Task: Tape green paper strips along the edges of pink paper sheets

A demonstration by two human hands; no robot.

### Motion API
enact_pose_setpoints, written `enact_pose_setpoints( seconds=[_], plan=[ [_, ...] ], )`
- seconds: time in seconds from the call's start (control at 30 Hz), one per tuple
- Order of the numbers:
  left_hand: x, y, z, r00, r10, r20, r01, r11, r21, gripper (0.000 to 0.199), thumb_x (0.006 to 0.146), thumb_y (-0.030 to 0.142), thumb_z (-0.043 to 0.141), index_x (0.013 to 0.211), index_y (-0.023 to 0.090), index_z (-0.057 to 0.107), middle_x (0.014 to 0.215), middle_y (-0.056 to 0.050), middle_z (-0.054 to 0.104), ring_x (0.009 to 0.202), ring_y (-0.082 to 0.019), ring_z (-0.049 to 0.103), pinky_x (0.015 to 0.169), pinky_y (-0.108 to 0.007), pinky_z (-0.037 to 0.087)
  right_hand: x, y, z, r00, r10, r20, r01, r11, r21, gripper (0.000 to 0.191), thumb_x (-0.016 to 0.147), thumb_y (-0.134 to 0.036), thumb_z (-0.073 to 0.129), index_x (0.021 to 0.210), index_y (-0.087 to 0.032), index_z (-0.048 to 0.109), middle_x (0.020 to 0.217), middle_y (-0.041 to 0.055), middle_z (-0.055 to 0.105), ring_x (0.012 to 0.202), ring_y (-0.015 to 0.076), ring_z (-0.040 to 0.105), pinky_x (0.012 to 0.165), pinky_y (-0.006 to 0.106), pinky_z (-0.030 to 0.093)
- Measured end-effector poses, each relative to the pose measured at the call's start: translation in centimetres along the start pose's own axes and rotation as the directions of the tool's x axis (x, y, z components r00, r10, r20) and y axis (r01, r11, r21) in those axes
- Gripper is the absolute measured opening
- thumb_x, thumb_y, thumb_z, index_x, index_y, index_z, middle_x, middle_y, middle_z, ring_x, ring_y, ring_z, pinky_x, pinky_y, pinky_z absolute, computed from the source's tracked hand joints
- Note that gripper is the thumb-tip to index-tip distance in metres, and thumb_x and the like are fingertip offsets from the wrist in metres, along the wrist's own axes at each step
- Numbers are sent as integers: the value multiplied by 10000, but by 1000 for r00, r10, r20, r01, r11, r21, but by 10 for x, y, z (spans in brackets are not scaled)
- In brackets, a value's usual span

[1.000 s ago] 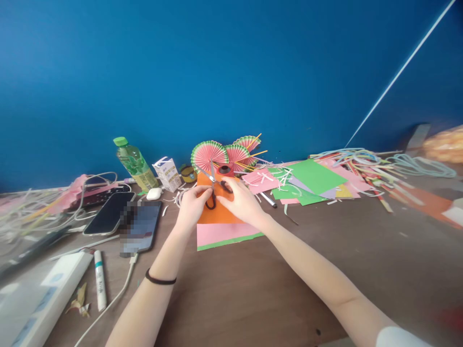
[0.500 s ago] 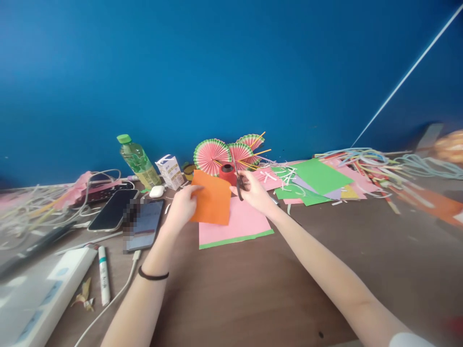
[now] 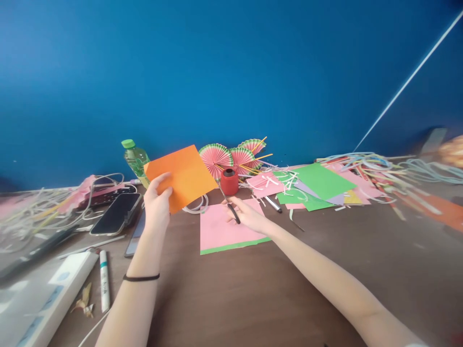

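My left hand (image 3: 158,201) grips an orange sheet of paper (image 3: 186,176) by its lower left side, raised and tilted above the table. Dark scissors (image 3: 233,211) are in my right hand (image 3: 246,214), their tips pointing up and left near the orange sheet's right corner. Beneath that hand a pink sheet with a green strip along its front edge (image 3: 217,231) lies flat. Just behind it stands a red spool (image 3: 229,182). Pink and green pleated paper fans (image 3: 216,158) rest against the blue wall.
Green sheets (image 3: 321,182), paper scraps and a silver pen (image 3: 273,204) lie right of centre. To the left are a phone (image 3: 116,213), a green-capped bottle (image 3: 135,159), a white marker (image 3: 104,281) and a power strip (image 3: 68,289). Cords and strips are heaped at both sides.
The orange sheet has been lifted and turned, moving left with my left hand. My right hand has come down and nearer with the scissors, over the pink sheet.
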State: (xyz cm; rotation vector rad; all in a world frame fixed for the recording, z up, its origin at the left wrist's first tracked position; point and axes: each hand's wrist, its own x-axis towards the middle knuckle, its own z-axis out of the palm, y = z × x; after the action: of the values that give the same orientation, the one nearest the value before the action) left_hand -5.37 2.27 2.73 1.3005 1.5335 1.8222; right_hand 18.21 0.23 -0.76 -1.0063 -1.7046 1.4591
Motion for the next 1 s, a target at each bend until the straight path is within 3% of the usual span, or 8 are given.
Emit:
enact_pose_setpoints(
  seconds=[0.17, 0.33, 0.7, 1.0],
  plan=[
    [-2, 2, 5, 999, -39, 21, 42, 990, -137, 459, 606, 170, 552, 1061, 214, 598, 1212, -47, 590, 1117, -236, 545, 962, -357, 439, -3, -1, 5, 999, -49, 15, 49, 999, 16, 309, 802, -461, 528, 995, -223, 489, 973, 14, 485, 694, 108, 609, 638, 255, 479],
    [-7, 4, 10, 994, -65, 84, 76, 989, -126, 492, 619, 185, 546, 1108, 224, 577, 1247, -46, 569, 1132, -243, 538, 948, -347, 452, -5, -4, 7, 998, -49, -31, 50, 999, 16, 307, 779, -445, 559, 972, -216, 491, 953, 22, 493, 657, 114, 599, 612, 265, 485],
    [-7, 1, 12, 994, -72, 79, 91, 959, -270, 458, 560, 136, 600, 1008, 219, 638, 1197, -52, 595, 1141, -265, 526, 990, -399, 410, -4, -2, 6, 996, -76, -49, 77, 997, 11, 285, 791, -400, 552, 975, -188, 501, 986, 37, 506, 645, 98, 608, 595, 250, 481],
    [-10, 5, 14, 991, -102, 84, 122, 950, -287, 443, 548, 138, 603, 981, 221, 645, 1162, -48, 612, 1106, -262, 547, 982, -407, 411, -3, -1, 5, 994, -89, -60, 88, 996, -20, 259, 805, -375, 534, 985, -190, 518, 1013, 47, 502, 622, 89, 601, 550, 240, 459]
  ],
)
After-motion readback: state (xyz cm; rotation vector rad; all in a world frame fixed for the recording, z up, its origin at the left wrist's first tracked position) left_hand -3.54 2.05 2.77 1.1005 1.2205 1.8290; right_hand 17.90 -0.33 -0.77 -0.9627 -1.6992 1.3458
